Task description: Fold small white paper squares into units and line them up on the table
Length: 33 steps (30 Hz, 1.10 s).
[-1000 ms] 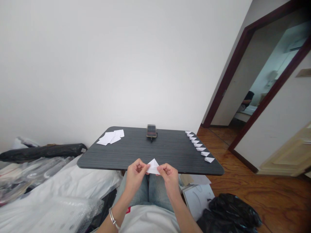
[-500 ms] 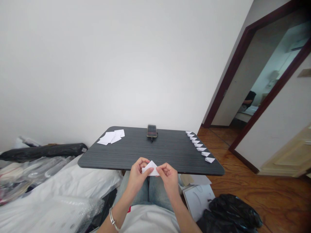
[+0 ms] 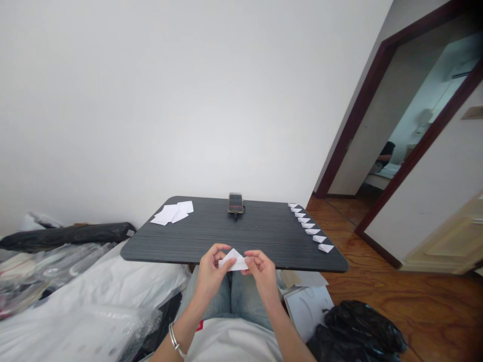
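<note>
Plastic-wrapped bundles (image 3: 86, 296), cut off by the frame, crowd the lower left. Across lower centre spans the dark tabletop (image 3: 226, 236); at its near edge, left hand (image 3: 212, 269) and right hand (image 3: 261, 270) pinch folded paper (image 3: 239, 263), partly covering it. Right, a doorway (image 3: 361, 105) half-hides a blurry person (image 3: 385, 153).

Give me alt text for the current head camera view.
A person's left hand and right hand hold a folded white paper over the near edge of a dark table. Loose white sheets lie left, a row of folded papers right.
</note>
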Each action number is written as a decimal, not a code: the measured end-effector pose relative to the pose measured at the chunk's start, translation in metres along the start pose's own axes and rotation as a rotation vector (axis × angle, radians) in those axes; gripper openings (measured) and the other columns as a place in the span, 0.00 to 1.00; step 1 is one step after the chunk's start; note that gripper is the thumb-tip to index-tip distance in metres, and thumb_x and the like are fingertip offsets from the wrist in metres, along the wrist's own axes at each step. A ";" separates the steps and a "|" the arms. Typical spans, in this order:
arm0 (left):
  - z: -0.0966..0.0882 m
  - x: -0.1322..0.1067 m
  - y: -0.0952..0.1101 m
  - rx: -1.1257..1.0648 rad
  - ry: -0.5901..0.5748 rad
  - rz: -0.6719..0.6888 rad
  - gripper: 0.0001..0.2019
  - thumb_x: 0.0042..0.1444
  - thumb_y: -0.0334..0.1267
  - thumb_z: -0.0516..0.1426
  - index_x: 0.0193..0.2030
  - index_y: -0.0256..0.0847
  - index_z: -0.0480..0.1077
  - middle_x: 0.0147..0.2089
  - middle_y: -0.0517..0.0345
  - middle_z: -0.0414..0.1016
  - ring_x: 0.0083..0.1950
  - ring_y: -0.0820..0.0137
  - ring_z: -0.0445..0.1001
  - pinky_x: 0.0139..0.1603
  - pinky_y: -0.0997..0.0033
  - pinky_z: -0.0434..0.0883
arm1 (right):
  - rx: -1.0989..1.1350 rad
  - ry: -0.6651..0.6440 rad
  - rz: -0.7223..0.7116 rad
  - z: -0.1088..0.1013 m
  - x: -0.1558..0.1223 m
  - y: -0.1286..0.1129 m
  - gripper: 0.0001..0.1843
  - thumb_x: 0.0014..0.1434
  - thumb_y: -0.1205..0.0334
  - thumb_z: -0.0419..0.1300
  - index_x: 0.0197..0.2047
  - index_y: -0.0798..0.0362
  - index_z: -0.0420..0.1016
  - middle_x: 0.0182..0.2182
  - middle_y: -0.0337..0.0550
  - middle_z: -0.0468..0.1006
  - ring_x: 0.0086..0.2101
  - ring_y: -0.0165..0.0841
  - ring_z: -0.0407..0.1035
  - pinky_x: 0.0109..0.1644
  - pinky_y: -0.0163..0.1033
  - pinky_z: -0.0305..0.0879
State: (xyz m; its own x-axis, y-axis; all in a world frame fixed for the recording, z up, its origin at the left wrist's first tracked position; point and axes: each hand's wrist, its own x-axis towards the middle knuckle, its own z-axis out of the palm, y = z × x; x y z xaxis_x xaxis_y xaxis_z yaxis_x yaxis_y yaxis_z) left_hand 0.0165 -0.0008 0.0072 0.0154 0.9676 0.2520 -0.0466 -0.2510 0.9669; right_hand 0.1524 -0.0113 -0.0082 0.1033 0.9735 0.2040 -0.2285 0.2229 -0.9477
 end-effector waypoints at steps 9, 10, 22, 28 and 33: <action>0.000 -0.002 0.004 0.025 -0.057 -0.037 0.15 0.50 0.38 0.58 0.45 0.35 0.69 0.19 0.63 0.72 0.22 0.72 0.70 0.26 0.74 0.67 | -0.110 -0.052 -0.044 0.001 -0.002 -0.002 0.18 0.52 0.49 0.60 0.21 0.55 0.68 0.14 0.36 0.69 0.18 0.28 0.63 0.23 0.32 0.60; 0.000 -0.002 0.005 0.036 -0.059 -0.028 0.16 0.51 0.38 0.57 0.46 0.35 0.69 0.20 0.62 0.73 0.22 0.71 0.70 0.27 0.74 0.68 | -0.114 -0.051 -0.048 0.001 -0.002 -0.002 0.18 0.52 0.49 0.59 0.22 0.55 0.68 0.15 0.37 0.70 0.18 0.28 0.63 0.23 0.32 0.60; -0.003 0.004 -0.006 0.052 -0.143 -0.112 0.13 0.45 0.44 0.61 0.23 0.35 0.68 0.19 0.60 0.71 0.21 0.74 0.67 0.21 0.78 0.62 | -0.160 0.005 -0.068 -0.003 0.000 0.001 0.16 0.53 0.52 0.59 0.22 0.55 0.67 0.15 0.35 0.69 0.18 0.27 0.63 0.23 0.31 0.58; -0.006 0.004 -0.008 0.030 -0.173 -0.108 0.15 0.49 0.47 0.58 0.25 0.34 0.72 0.20 0.56 0.75 0.23 0.70 0.71 0.24 0.76 0.64 | -0.157 0.104 -0.103 -0.007 0.002 0.002 0.12 0.52 0.54 0.61 0.25 0.55 0.70 0.16 0.36 0.70 0.20 0.29 0.66 0.24 0.31 0.60; -0.009 0.005 -0.006 0.054 -0.211 -0.106 0.18 0.52 0.48 0.54 0.27 0.33 0.74 0.23 0.52 0.77 0.27 0.67 0.74 0.27 0.74 0.67 | -0.129 0.105 -0.118 -0.008 0.004 0.004 0.13 0.52 0.54 0.61 0.26 0.55 0.71 0.16 0.35 0.69 0.19 0.28 0.64 0.22 0.31 0.58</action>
State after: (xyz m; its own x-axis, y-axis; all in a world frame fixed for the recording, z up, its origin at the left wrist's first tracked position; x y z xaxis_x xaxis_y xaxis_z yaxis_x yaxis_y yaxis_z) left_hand 0.0080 0.0059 0.0028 0.2260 0.9631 0.1461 0.0195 -0.1545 0.9878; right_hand 0.1595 -0.0069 -0.0127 0.2237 0.9289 0.2953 -0.0835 0.3201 -0.9437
